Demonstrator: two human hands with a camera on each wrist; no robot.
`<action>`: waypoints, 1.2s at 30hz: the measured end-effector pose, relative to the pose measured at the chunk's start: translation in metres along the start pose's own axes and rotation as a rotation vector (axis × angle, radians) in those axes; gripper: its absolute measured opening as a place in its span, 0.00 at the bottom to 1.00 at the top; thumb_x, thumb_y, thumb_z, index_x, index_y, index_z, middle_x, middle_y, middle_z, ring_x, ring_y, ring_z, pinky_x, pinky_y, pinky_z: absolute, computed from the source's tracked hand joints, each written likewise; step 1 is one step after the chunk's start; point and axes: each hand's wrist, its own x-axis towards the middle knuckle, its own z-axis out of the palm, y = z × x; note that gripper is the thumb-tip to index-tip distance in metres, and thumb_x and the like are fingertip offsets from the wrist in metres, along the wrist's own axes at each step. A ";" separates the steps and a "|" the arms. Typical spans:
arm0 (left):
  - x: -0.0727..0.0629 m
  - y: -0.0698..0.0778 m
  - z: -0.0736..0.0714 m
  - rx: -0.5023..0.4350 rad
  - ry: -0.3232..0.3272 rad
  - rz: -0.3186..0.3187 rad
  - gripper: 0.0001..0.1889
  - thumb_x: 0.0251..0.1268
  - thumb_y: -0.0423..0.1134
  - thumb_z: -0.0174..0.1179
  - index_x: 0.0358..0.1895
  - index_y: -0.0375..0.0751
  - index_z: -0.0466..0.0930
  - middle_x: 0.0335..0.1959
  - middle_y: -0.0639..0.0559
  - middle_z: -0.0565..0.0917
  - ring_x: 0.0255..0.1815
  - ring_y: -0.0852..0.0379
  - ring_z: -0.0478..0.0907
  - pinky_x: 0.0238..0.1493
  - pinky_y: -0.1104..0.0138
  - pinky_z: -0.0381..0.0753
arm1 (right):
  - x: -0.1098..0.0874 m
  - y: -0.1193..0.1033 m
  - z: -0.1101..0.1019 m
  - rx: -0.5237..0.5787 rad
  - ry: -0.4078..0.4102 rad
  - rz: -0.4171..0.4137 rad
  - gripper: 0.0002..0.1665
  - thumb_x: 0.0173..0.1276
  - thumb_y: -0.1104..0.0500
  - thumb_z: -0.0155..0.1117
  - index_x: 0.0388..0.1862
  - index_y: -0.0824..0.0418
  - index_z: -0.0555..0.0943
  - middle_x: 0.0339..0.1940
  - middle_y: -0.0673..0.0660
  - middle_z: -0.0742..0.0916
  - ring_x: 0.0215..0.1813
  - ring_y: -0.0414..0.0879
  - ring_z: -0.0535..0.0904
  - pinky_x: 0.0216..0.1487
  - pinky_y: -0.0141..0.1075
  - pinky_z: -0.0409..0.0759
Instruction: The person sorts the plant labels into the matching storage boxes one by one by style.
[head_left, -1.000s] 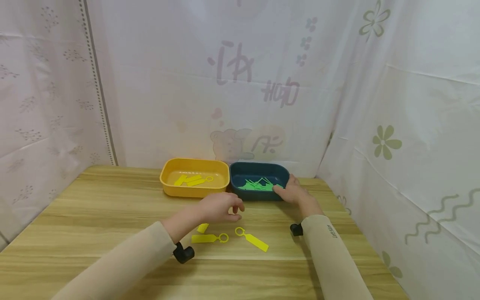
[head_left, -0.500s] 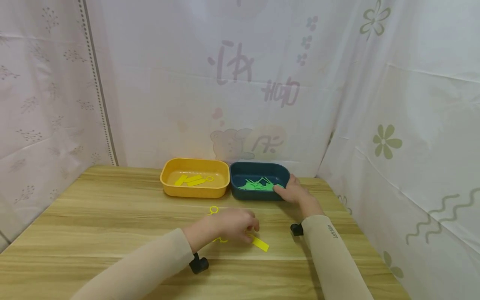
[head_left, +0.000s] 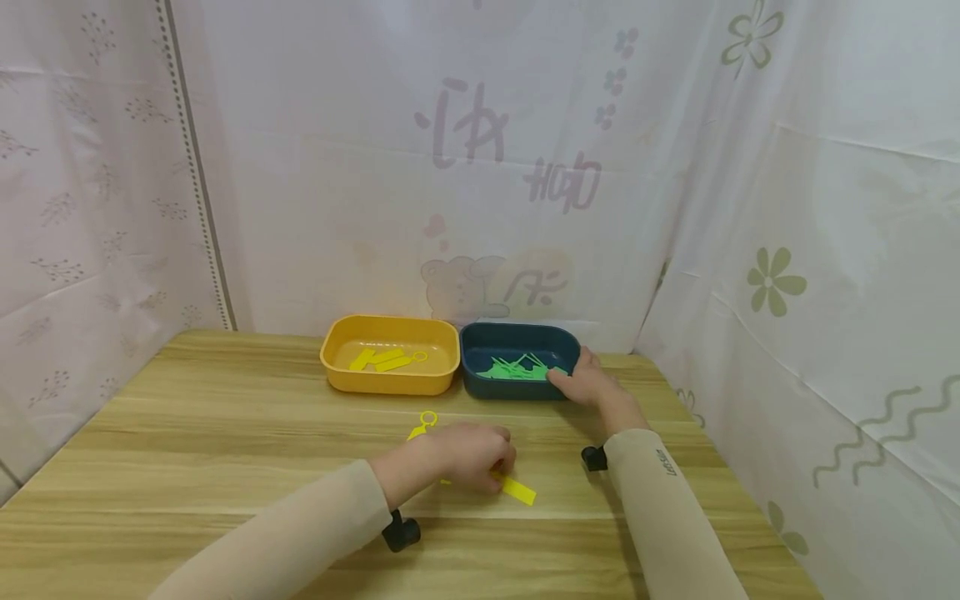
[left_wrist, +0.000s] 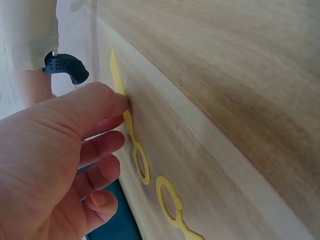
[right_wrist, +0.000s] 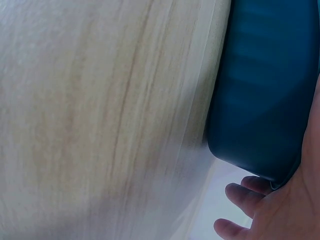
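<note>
In the head view my left hand (head_left: 472, 456) is low over the table, its thumb and index finger pinching a flat yellow tag (head_left: 519, 490) that has a ring at one end. The left wrist view shows the tag (left_wrist: 116, 72) tilted by the fingertips, its ring near the wood. A second yellow ring-ended tag (left_wrist: 169, 202) lies beside it. Another tag (head_left: 427, 419) is partly covered by the left hand. My right hand (head_left: 588, 385) holds the right end of a dark blue bin (head_left: 517, 391), thumb over the rim, fingers along the outer side.
Left of the blue bin, touching it, stands a yellow bin (head_left: 390, 383) with several yellow tags (head_left: 390, 360) inside. Thin green strips (head_left: 517, 368) lie in the blue bin. A patterned white curtain (head_left: 337, 167) hangs behind the wooden table (head_left: 225, 433).
My left hand has moved right and down from above the table to the right-hand yellow tag, and its fingers have closed on it. The right hand stays at the blue bin.
</note>
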 end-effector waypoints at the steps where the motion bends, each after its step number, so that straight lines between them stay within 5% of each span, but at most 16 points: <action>1: 0.000 0.000 0.000 -0.004 -0.001 0.000 0.05 0.69 0.41 0.76 0.45 0.54 0.91 0.40 0.61 0.78 0.38 0.63 0.75 0.42 0.73 0.76 | 0.000 0.000 0.000 0.001 -0.001 0.000 0.69 0.82 0.26 0.46 0.89 0.74 0.27 0.91 0.77 0.40 0.88 0.83 0.44 0.85 0.76 0.48; 9: -0.001 0.005 -0.001 -0.028 -0.010 -0.034 0.16 0.68 0.44 0.79 0.56 0.51 0.89 0.43 0.60 0.80 0.38 0.64 0.76 0.44 0.74 0.78 | -0.002 0.001 -0.001 -0.003 -0.001 -0.002 0.69 0.82 0.27 0.46 0.88 0.75 0.27 0.91 0.77 0.41 0.88 0.82 0.47 0.85 0.75 0.51; 22: 0.002 0.005 0.000 -0.042 -0.033 -0.032 0.10 0.64 0.41 0.80 0.43 0.52 0.87 0.40 0.61 0.76 0.37 0.64 0.74 0.42 0.73 0.77 | 0.002 0.001 0.001 0.009 0.007 -0.009 0.69 0.82 0.27 0.46 0.88 0.75 0.27 0.91 0.77 0.40 0.89 0.80 0.45 0.87 0.72 0.49; 36: 0.000 0.002 -0.007 -0.088 -0.035 0.042 0.10 0.73 0.31 0.69 0.47 0.52 0.91 0.39 0.62 0.85 0.40 0.64 0.78 0.47 0.74 0.80 | 0.003 0.002 0.000 0.003 0.003 -0.013 0.68 0.83 0.27 0.45 0.88 0.75 0.27 0.91 0.77 0.40 0.89 0.81 0.44 0.86 0.74 0.48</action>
